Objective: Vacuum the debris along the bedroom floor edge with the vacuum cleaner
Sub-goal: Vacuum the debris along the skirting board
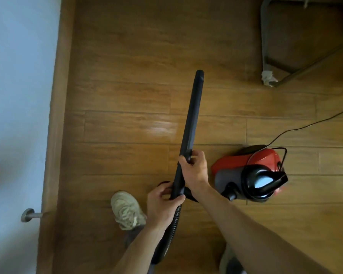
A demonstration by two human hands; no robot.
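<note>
A long black vacuum tube [192, 117] points away from me over the wooden floor, its open tip near the middle of the view. My right hand [194, 169] grips the tube partway up. My left hand [162, 200] holds its lower end, where the ribbed black hose [173, 224] joins and runs down between my arms. The red and grey vacuum cleaner [249, 173] sits on the floor just right of my right hand. No debris shows clearly along the skirting.
A wooden skirting board [55, 115] and pale wall [18, 86] run down the left, with a metal door stop [28, 214] low on it. A metal chair frame [285, 62] stands at the top right. The power cord [309, 125] trails right. My shoe [127, 210] is beside the hose.
</note>
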